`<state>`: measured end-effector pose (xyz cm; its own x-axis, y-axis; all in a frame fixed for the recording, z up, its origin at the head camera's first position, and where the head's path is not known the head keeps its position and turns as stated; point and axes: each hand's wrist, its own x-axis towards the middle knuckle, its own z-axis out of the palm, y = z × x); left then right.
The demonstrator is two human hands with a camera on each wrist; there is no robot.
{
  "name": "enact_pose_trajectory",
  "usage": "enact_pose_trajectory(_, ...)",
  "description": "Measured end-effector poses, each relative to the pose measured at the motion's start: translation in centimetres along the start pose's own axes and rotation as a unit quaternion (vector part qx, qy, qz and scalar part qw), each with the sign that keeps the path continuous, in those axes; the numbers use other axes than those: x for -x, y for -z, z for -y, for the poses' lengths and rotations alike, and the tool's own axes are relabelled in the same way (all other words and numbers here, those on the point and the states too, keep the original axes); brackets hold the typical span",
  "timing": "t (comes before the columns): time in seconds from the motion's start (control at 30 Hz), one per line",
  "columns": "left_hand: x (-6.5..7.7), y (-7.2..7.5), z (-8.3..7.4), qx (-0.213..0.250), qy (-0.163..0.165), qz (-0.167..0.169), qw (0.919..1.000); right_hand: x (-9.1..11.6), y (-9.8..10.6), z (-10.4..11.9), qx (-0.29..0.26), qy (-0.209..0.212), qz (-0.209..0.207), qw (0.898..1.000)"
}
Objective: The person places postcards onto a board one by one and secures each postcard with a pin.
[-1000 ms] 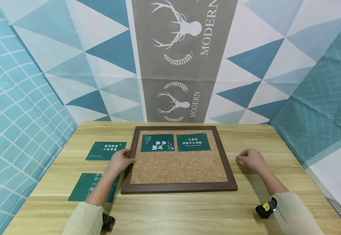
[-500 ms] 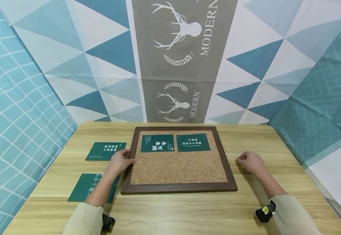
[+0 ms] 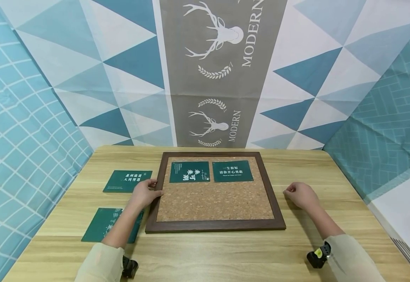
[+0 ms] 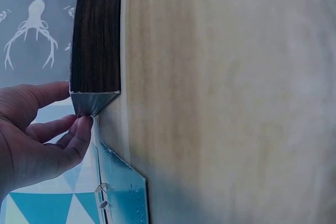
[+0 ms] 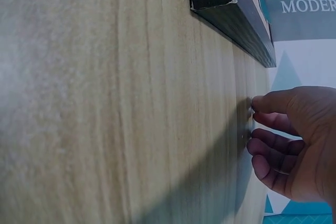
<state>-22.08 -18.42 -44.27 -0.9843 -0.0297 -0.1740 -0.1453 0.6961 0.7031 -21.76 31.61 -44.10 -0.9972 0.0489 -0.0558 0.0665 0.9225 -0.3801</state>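
Note:
A corkboard (image 3: pixel 213 201) in a dark brown wooden frame lies flat on the wooden table. My left hand (image 3: pixel 145 194) grips its left edge, thumb on the frame's upper side; the left wrist view shows the frame (image 4: pixel 97 35) between thumb and fingers. Two green cards, one sideways (image 3: pixel 189 172) and one upright (image 3: pixel 232 171), lie along the board's upper half. Right of the board, my right hand (image 3: pixel 302 194) is low at the table, thumb and forefinger pinched. In the right wrist view a tiny shiny bit, seemingly a clear pushpin (image 5: pixel 252 107), shows at those fingertips.
Left of the board lie a green card (image 3: pixel 125 181) and, nearer, another green card (image 3: pixel 99 225) partly under my left forearm. The table (image 3: pixel 212 254) meets a patterned cloth wall (image 3: pixel 205 78) at the back. Both wrists carry small black cameras.
My right hand has lowered very slightly toward the table, its thumb and forefinger still together. The left hand, board and cards have stayed put.

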Motion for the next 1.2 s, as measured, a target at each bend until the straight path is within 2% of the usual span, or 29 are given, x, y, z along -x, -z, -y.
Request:
enact_pose_trajectory(0.57, -0.1, 0.4, -0.4, 0.02, 0.0, -0.007, 0.9998, -0.1, 0.0, 0.0, 0.006, 0.004, -0.002, 1.0)
enact_pose_trajectory(0.9, -0.5, 0.7, -1.0, 0.028, -0.042, -0.034, 0.9982, -0.2, 0.0, 0.1, 0.002, 0.01, -0.01, 1.0)
enact_pose_trajectory(1.2, -1.2, 0.1, -1.8, 0.029, -0.08, -0.036, 0.9957, -0.8, 0.2, 0.4, -0.003, 0.025, -0.02, 0.999)
